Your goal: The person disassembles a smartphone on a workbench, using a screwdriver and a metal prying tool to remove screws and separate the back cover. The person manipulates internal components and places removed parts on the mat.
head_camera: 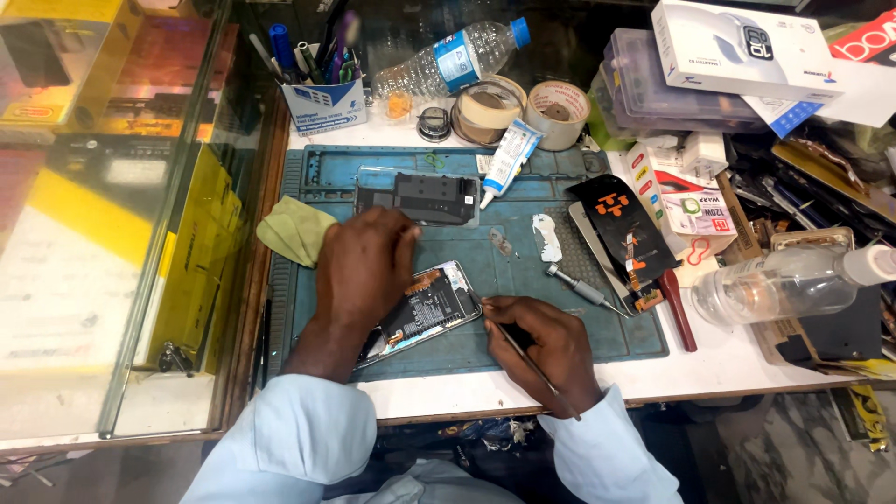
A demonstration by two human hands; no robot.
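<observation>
An opened phone [431,306] lies with its insides up on the blue work mat [523,336]. My left hand [366,266] presses down on the phone's left part and covers that end. A thin metal tool [511,338] is pinched in my right hand [546,347], and its tip touches the phone's right edge. Further back on the mat lies a clear phone back cover with a black part [420,198] on it. A black screen panel with orange marks [623,233] rests at the mat's right side.
A screwdriver [579,286], a white glue tube [509,159], a green cloth [294,229] and white scraps lie on the mat. Behind are tape rolls [518,110], a water bottle [448,61] and a pen holder [322,93]. A clear bottle [789,280] and boxes crowd the right; a glass case stands left.
</observation>
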